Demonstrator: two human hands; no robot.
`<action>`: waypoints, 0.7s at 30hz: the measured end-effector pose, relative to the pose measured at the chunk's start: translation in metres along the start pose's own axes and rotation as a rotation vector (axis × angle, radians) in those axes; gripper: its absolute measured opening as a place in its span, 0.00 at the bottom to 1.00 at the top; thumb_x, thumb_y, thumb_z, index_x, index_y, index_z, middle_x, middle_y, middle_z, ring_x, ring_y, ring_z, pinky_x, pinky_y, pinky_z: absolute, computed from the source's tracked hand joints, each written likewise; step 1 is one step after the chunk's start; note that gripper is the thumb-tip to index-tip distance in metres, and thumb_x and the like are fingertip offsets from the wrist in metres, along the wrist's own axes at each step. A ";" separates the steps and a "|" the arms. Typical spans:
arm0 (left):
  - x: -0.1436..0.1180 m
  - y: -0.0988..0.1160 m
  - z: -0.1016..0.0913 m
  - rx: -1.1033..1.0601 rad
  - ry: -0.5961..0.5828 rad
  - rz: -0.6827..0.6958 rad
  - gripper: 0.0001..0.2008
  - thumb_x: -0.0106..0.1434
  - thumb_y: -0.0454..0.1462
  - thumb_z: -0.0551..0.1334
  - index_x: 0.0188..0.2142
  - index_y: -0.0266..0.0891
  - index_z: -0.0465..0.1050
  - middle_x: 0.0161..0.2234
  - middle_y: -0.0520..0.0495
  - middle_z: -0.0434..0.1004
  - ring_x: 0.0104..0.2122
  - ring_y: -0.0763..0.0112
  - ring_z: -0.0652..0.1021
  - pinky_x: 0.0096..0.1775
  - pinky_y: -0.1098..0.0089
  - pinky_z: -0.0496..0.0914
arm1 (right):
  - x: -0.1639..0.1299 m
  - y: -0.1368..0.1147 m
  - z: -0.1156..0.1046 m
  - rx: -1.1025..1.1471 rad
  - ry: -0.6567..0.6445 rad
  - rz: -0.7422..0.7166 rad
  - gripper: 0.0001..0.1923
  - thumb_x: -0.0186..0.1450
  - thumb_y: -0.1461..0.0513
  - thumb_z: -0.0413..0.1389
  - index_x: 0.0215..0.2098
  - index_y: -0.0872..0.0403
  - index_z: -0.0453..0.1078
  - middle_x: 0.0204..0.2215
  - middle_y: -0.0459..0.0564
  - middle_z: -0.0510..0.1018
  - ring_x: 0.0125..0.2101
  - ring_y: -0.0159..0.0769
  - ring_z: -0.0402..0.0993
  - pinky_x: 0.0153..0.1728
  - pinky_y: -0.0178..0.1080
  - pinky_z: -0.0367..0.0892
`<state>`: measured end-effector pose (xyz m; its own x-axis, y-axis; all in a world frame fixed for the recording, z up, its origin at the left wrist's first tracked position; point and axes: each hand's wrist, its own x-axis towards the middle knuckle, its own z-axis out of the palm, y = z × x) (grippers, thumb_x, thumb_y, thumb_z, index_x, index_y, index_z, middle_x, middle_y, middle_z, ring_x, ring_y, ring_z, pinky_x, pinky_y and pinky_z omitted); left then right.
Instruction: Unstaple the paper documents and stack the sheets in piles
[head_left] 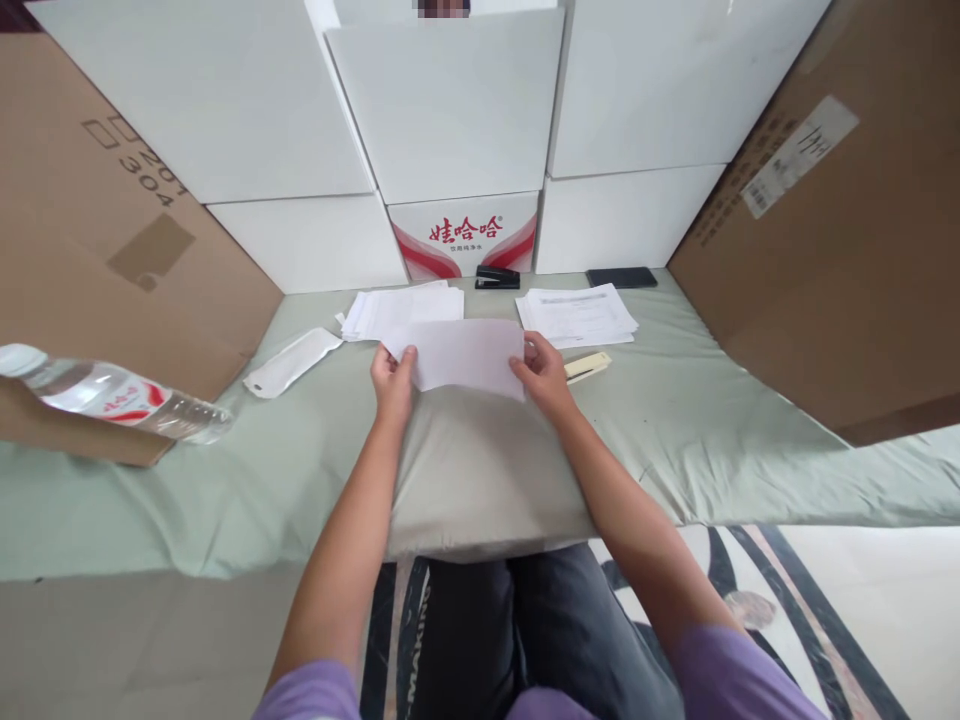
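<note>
Between my two hands I hold a white sheet of paper (pixel 469 355), raised a little off the cloth. My left hand (pixel 394 378) pinches its left edge, thumb on top. At the right edge, my right hand (pixel 541 372) grips it the same way. Behind the sheet lie two piles of papers: a left pile (pixel 405 310) and a right pile (pixel 581 315) with faint print. A cream stapler (pixel 589 367) rests just right of my right hand. Further back, a black stapler (pixel 497 278) sits by the boxes.
Left of the papers lies a white packet (pixel 292 362). A water bottle (pixel 120 395) is at the far left. White boxes (pixel 450 110) wall the back, with brown cartons (pixel 112 250) at both sides. A dark phone-like slab (pixel 621 278) lies back right on the green cloth (pixel 487 480).
</note>
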<state>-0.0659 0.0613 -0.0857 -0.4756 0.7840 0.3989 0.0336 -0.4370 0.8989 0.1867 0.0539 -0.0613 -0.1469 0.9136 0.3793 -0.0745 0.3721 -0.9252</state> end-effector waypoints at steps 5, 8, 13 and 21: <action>0.006 -0.004 -0.008 -0.020 -0.036 0.001 0.24 0.54 0.53 0.71 0.44 0.43 0.74 0.43 0.45 0.80 0.46 0.65 0.80 0.49 0.68 0.73 | 0.002 0.010 0.002 -0.108 0.084 -0.034 0.12 0.63 0.53 0.57 0.40 0.51 0.74 0.33 0.48 0.77 0.35 0.40 0.72 0.39 0.41 0.69; 0.006 -0.009 -0.010 -0.024 -0.103 -0.067 0.26 0.51 0.53 0.73 0.44 0.42 0.76 0.42 0.45 0.81 0.43 0.64 0.81 0.47 0.68 0.74 | 0.002 0.012 0.003 -0.116 0.050 0.016 0.11 0.62 0.54 0.58 0.38 0.51 0.74 0.33 0.47 0.76 0.35 0.40 0.71 0.37 0.41 0.68; -0.001 -0.014 -0.007 0.005 -0.162 -0.180 0.23 0.50 0.50 0.74 0.39 0.39 0.79 0.39 0.42 0.83 0.40 0.60 0.83 0.44 0.63 0.77 | 0.001 0.015 0.005 -0.181 0.076 0.045 0.12 0.63 0.51 0.55 0.31 0.50 0.71 0.28 0.46 0.74 0.31 0.38 0.67 0.34 0.40 0.66; -0.006 -0.014 0.002 0.054 -0.178 -0.209 0.22 0.50 0.47 0.74 0.40 0.36 0.79 0.42 0.39 0.84 0.43 0.58 0.82 0.49 0.59 0.76 | 0.006 0.030 0.004 -0.262 0.047 0.075 0.09 0.62 0.54 0.54 0.31 0.50 0.71 0.29 0.46 0.76 0.32 0.40 0.69 0.38 0.43 0.67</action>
<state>-0.0619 0.0633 -0.1009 -0.3155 0.9217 0.2255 0.0006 -0.2374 0.9714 0.1796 0.0700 -0.0869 -0.0958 0.9446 0.3138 0.1939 0.3270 -0.9249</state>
